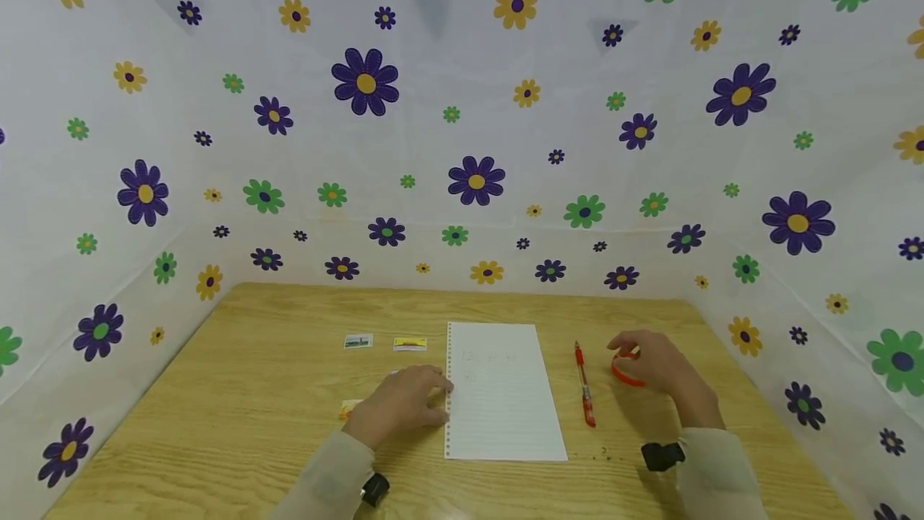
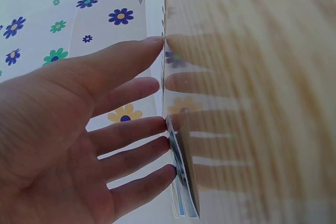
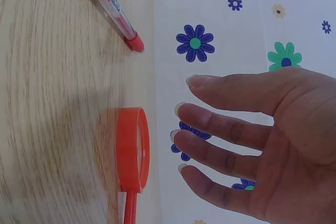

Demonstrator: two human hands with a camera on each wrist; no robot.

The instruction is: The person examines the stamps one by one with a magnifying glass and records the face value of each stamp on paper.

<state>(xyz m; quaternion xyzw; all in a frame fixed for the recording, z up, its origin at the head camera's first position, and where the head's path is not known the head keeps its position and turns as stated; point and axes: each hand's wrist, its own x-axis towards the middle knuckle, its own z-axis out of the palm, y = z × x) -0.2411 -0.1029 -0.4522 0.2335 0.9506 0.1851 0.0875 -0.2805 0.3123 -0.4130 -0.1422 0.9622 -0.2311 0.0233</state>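
Note:
A sheet of lined paper [image 1: 505,408] with punched holes along its left side lies on the table, faint writing near its top. My left hand [image 1: 400,404] rests at that left edge with its fingers spread, the thumb and a fingertip touching it. In the left wrist view, small picture cards [image 2: 184,182] stand close to the lower fingertips. Over a red magnifying glass [image 3: 128,150] hovers my right hand [image 1: 653,359], its fingers loosely bent and apart from it. The right hand hides part of the magnifying glass in the head view. Between paper and magnifying glass lies a red pen [image 1: 585,387].
Two small stamp-like pictures, one greenish [image 1: 358,341] and one yellow [image 1: 410,344], lie left of the paper. Another yellow-orange picture [image 1: 350,408] is partly behind the left hand. Dark crumbs [image 1: 605,452] lie below the pen. A flowered cloth [image 1: 476,207] surrounds the wooden table [image 1: 238,392].

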